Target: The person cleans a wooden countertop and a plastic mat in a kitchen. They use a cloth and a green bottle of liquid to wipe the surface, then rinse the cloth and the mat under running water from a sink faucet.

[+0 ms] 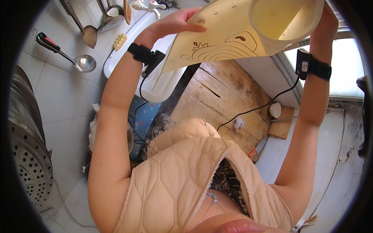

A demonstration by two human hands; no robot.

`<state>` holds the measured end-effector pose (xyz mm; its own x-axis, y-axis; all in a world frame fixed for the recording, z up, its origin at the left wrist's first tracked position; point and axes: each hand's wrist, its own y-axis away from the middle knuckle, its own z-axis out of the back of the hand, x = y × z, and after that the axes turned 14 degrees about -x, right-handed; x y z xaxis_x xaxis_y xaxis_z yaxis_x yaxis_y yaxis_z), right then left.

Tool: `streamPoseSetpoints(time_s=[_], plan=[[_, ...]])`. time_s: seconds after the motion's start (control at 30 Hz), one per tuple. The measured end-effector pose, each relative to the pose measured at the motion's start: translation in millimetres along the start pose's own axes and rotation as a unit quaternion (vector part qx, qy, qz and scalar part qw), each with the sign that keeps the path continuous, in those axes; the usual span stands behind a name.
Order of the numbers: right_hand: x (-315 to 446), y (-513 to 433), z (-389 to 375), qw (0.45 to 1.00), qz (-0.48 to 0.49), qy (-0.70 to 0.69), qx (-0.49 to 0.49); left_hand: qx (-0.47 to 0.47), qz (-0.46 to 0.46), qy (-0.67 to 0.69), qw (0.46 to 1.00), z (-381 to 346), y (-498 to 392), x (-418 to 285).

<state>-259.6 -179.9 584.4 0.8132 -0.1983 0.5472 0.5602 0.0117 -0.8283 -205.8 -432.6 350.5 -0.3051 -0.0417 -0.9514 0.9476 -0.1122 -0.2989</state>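
A pale yellow flexible mat (pixel 215 38), printed with a line drawing and scale marks, is raised at the top of the view. My left hand (pixel 177 23) grips its left edge, the thumb lying on the near face. At the upper right, my right hand (pixel 327 24) is around the far side of a translucent round container (pixel 287 42), partly hidden behind it. Yellow shows inside the container; whether that is contents or the mat seen through the wall, I cannot tell. The container overlaps the mat's right part. Both wrists wear black straps with small devices.
Below the mat lies a worn wooden board (pixel 215 87); near its right end are a small white bowl (pixel 275 110) and a knife (pixel 258 150). A white sink (pixel 163 90) is at the left, beneath a tap (pixel 153 8). Ladles (pixel 85 63) hang on the tiled wall.
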Motion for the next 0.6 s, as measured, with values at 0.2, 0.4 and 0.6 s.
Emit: streamPoseSetpoints(time_s=[0.2, 0.4, 0.6], plan=[[-42, -35, 20, 0.995, -0.068, -0.077, 0.004, 0.043, 0.075, 0.076, 0.993, 1, -13, 10], [-59, -38, 29, 0.971, -0.123, -0.201, 0.043, 0.03, 0.098, 0.086, 0.991, -4, -12, 12], [-68, -46, 32, 0.931, -0.194, -0.296, 0.085, 0.024, 0.111, 0.117, 0.987, -5, -8, 7]])
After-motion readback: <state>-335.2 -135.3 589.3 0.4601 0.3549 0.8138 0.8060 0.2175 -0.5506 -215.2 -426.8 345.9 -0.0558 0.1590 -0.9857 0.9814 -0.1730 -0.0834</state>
